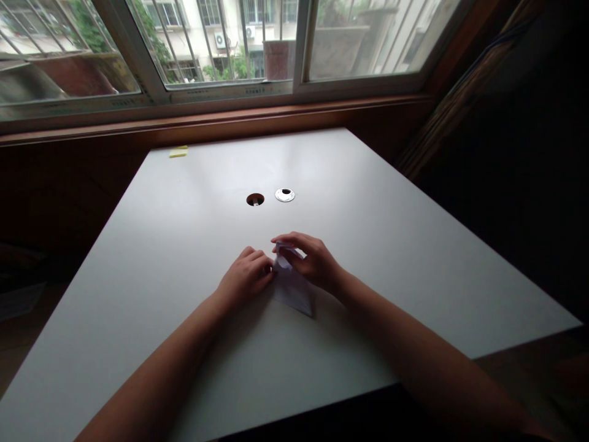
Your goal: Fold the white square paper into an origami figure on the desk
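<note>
A folded sheet of white paper (294,291) stands partly raised on the white table (207,233), between my two hands. Its lower corner points toward me, and its upper part bends under my right fingers. My left hand (251,270) rests on the tabletop, its fingers curled and pinching the paper's left edge. From the right, my right hand (310,258) grips the top of the paper between thumb and fingers. The fold's inner side is partly hidden by the right hand.
Beyond the hands, the tabletop has a round cable hole (255,199) and a silver grommet cover (284,194) beside it. Yellow-edged strips (178,151) lie at the far left corner. A barred window (230,43) with a wooden sill (221,116) is behind the table.
</note>
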`<act>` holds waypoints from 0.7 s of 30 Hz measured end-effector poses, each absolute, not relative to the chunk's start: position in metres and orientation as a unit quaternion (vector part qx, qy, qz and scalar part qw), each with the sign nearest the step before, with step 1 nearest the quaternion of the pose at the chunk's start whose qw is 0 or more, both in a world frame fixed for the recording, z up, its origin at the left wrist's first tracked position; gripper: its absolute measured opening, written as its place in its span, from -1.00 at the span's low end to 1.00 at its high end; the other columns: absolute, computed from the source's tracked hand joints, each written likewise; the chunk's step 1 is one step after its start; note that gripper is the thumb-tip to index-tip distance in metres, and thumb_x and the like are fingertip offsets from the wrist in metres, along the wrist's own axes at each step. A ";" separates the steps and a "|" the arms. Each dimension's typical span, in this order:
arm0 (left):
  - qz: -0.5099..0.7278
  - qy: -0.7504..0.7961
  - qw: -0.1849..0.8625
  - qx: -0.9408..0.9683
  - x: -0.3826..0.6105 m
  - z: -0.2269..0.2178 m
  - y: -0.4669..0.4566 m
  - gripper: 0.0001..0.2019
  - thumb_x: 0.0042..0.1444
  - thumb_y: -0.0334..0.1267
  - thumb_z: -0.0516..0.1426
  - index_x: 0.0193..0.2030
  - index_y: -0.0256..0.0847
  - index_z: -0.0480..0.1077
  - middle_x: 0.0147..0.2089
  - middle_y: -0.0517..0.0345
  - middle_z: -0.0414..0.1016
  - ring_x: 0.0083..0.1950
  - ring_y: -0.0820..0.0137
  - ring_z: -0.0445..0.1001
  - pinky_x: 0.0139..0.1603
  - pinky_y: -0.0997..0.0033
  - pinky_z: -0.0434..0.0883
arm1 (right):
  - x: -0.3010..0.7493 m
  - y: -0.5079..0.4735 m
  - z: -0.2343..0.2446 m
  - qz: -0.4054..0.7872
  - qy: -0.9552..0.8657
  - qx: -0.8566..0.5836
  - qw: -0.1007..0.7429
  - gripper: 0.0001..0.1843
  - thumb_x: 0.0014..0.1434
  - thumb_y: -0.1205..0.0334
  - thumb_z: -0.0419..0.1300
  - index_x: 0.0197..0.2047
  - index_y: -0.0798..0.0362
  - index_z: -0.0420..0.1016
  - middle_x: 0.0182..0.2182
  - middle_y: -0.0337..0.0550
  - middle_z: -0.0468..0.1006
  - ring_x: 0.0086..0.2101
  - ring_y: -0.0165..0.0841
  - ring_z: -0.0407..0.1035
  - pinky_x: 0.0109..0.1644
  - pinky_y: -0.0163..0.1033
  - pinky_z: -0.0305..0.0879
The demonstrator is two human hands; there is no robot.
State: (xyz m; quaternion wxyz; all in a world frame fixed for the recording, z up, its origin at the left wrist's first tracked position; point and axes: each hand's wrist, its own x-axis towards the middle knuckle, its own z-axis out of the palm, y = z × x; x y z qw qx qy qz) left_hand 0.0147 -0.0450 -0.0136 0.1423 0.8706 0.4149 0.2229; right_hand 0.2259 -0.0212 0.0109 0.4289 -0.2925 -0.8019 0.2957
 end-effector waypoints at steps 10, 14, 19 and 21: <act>0.227 0.427 0.171 0.859 0.014 -0.016 -0.043 -0.92 0.23 -0.28 0.13 -0.23 -0.13 0.46 -0.26 0.13 0.49 -0.16 0.29 0.34 -0.04 0.26 0.33 | 0.229 -0.020 0.017 0.303 -0.807 -0.261 0.435 -0.77 0.30 0.31 0.17 0.01 -0.03 0.50 -0.17 -0.10 0.53 -0.20 -0.35 0.45 -0.11 -0.21 0.43; 0.225 0.420 0.172 0.862 0.014 -0.015 -0.043 -0.91 0.24 -0.28 0.12 -0.22 -0.13 0.46 -0.25 0.12 0.50 -0.16 0.30 0.34 -0.04 0.25 0.33 | 0.230 -0.019 0.019 0.296 -0.817 -0.255 0.424 -0.89 0.30 0.28 0.17 -0.14 0.01 0.53 -0.23 -0.11 0.51 -0.24 -0.36 0.43 -0.15 -0.22 0.41; 0.223 0.420 0.182 0.861 0.014 -0.014 -0.043 -0.90 0.25 -0.25 0.13 -0.21 -0.13 0.47 -0.24 0.11 0.51 -0.16 0.29 0.34 -0.04 0.25 0.34 | 0.230 -0.019 0.018 0.287 -0.809 -0.265 0.439 -0.92 0.30 0.26 0.18 -0.17 0.00 0.51 -0.25 -0.12 0.50 -0.27 -0.37 0.42 -0.18 -0.23 0.40; 0.223 0.420 0.184 0.860 0.014 -0.014 -0.042 -0.90 0.25 -0.24 0.13 -0.20 -0.13 0.48 -0.23 0.11 0.51 -0.16 0.29 0.34 -0.04 0.25 0.34 | 0.230 -0.019 0.019 0.291 -0.805 -0.264 0.445 -0.92 0.29 0.27 0.19 -0.17 0.00 0.51 -0.26 -0.13 0.50 -0.27 -0.37 0.42 -0.19 -0.23 0.41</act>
